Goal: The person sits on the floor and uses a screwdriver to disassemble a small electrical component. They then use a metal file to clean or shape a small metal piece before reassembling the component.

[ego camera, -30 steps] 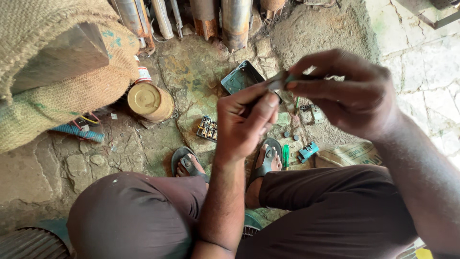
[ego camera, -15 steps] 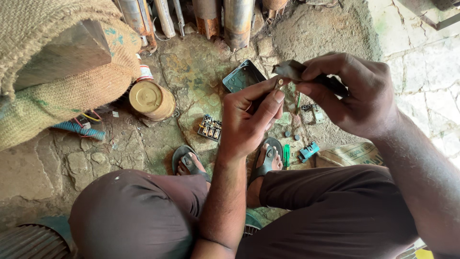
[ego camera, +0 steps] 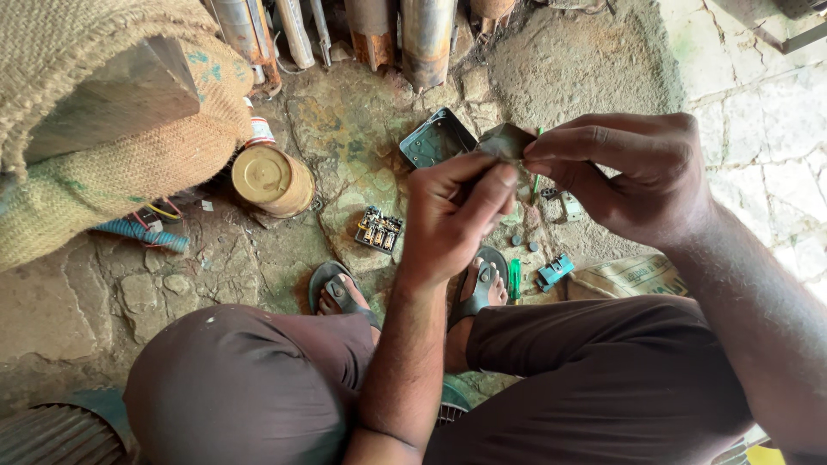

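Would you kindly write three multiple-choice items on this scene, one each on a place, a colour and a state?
1. Where does the round tin lie? A on the stone floor by the burlap sack; B on the person's knee; C inside the open metal box.
2. What colour is the tin's lid? A blue; B yellowish; C white.
3. How is the small dark part held? A by the left hand alone; B by both hands; C it lies on the floor.

A, it rests beside the sack; B, the lid is yellow-tan; B, the right hand pinches it too.
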